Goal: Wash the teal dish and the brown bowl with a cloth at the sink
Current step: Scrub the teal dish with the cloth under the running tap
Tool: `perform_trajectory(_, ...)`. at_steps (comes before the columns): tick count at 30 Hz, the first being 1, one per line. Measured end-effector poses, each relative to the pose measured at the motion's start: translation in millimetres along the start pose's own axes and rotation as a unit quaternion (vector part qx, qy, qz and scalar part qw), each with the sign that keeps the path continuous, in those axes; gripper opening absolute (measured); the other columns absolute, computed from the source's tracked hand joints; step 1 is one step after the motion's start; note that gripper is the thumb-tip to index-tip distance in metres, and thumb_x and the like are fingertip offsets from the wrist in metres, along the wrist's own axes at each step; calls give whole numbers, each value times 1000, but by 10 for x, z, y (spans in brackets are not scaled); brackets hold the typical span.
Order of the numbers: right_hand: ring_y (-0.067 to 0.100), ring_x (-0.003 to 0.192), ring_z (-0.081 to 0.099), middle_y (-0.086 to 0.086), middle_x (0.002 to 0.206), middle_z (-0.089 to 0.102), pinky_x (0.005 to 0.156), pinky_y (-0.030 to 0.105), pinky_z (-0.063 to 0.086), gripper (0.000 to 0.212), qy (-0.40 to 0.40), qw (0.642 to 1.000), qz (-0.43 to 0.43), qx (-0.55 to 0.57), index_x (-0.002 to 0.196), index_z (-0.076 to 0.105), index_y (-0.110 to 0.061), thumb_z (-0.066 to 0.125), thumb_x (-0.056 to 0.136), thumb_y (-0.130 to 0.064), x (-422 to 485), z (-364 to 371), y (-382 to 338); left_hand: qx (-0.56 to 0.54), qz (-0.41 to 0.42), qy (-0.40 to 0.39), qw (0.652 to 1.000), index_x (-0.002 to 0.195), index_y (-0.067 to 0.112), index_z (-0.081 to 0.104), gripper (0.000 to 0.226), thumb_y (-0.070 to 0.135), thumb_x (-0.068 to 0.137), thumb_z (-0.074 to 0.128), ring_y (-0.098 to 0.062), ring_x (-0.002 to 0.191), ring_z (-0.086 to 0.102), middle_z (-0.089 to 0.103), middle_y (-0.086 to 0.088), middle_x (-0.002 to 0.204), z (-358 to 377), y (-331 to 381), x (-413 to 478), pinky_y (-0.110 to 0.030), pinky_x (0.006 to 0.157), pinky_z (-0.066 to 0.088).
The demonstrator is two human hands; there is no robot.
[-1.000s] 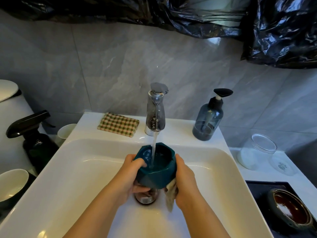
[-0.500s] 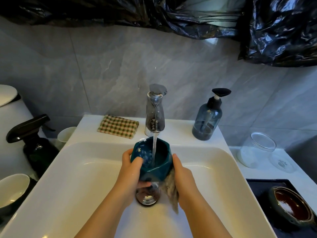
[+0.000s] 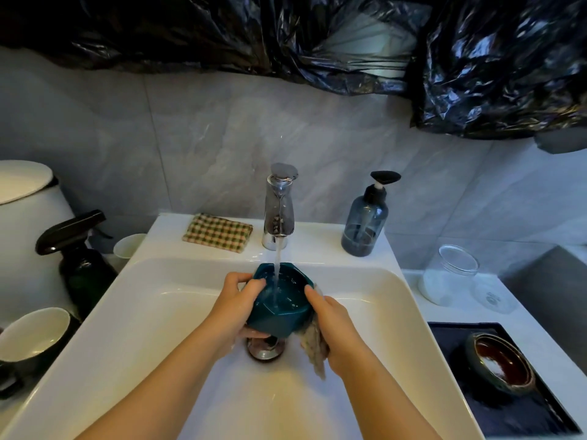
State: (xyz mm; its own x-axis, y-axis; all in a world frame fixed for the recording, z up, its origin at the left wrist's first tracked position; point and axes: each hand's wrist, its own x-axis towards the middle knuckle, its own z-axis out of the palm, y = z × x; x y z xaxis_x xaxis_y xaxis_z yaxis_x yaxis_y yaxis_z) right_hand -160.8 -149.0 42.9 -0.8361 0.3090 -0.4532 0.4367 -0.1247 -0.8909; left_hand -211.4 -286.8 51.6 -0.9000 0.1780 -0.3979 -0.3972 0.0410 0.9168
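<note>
Two arms in shot, and that's all we see of this person. The left hand (image 3: 236,308) is bare, and so is the right hand (image 3: 333,325). Behind them, the left forearm (image 3: 165,385) and the right forearm (image 3: 381,398) are bare skin from the wrist right down to the bottom edge of the frame. Both arms are slim and smooth in outline. The fingers are slender, and the nails look short, though they're too small to read properly.
</note>
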Motion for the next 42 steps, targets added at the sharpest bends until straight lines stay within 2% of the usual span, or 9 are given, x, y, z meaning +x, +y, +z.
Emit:
perform_trajectory(3,32,109,59,16,119,63,92,39,45,51,15,1000,27,1,125,56,-6,35,98,-44,-142,-30,-43,-11,-2,4,1000,116,22,40,28,18,92,54,-27,91,60,53,-11,113,-60,-9,-99,-41,57,59)
perform_trajectory(7,26,75,60,15,91,67,69,32,49,40,26,1000,7,-3,99,64,-5,42,95,-39,-284,-92,-14,51,58,35,996,114,25,39,31,14,91,55,-26,92,60,54,-8,111,-107,-96,-236,-41,65,58)
perform_trajectory(10,26,79,62,16,96,68,73,34,50,45,31,999,12,5,102,62,-6,43,94,-46,-379,-109,-2,167,130,65,975,113,28,39,36,16,86,60,-24,92,59,56,-5,106,-143,-147,-334,-44,79,56)
perform_trajectory(14,26,82,62,12,93,67,68,34,49,46,20,999,34,33,98,61,-9,39,96,-49,-533,-133,-8,308,215,75,924,118,26,39,48,19,79,67,-21,95,57,54,-3,111,-195,-136,-462,-38,79,55)
perform_trajectory(20,28,66,54,18,70,64,58,28,45,24,3,1000,14,-8,79,61,-1,49,86,-21,-678,-134,9,455,268,71,846,130,29,35,58,31,81,65,-18,94,56,44,0,116,-235,-55,-613,-24,73,52)
perform_trajectory(30,19,60,55,11,75,58,44,21,49,10,2,1000,-2,14,94,56,-9,51,92,-18,-758,-194,-4,697,336,32,633,143,34,21,69,42,86,58,-14,108,48,40,0,126,-287,89,-806,-18,74,44)
perform_trajectory(36,20,67,57,12,79,60,54,24,48,17,24,1000,-5,10,89,59,-8,52,92,-22,-692,-180,30,744,401,31,534,131,28,44,66,40,72,72,-18,79,50,53,-6,106,-365,132,-809,-22,55,37)
perform_trajectory(39,20,71,57,11,82,61,57,25,47,18,25,999,-3,25,90,58,-9,53,93,-26,-680,-172,39,750,398,16,527,132,29,41,63,38,76,68,-20,89,55,52,-6,111,-405,87,-789,-22,60,39)
perform_trajectory(42,20,75,57,12,88,61,62,26,48,21,18,999,-2,32,94,58,-10,54,93,-31,-696,-169,43,757,370,-4,539,117,29,56,70,42,53,83,-16,68,58,57,-3,90,-481,76,-756,-18,46,37)
